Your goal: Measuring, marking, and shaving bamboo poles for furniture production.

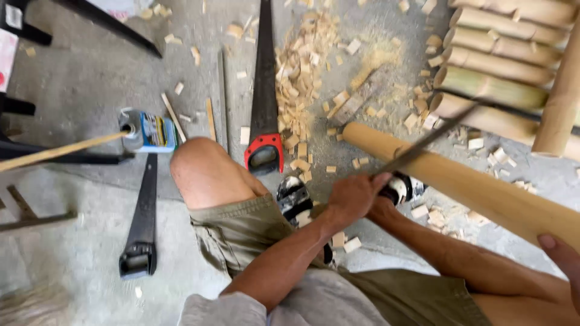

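Concrete floor (pixel 84 72), littered with bamboo offcuts (pixel 302 66) and sawdust. Left hand (pixel 353 196) fisted around a thin dark blade (pixel 423 142), which lies across a bamboo pole (pixel 459 178) at centre-right. Right hand (pixel 562 256) grips the pole's near end. Red-handled handsaw (pixel 264 102) lies far centre, black-handled saw (pixel 142 217) left, bamboo stack (pixel 501 66) far right.

Bamboo pole (pixel 459 181): pale tan, smooth, thick, lying aslant from centre to lower right above the littered floor. Blade (pixel 423 142): thin, dark, long, laid slantwise across the pole's upper side.
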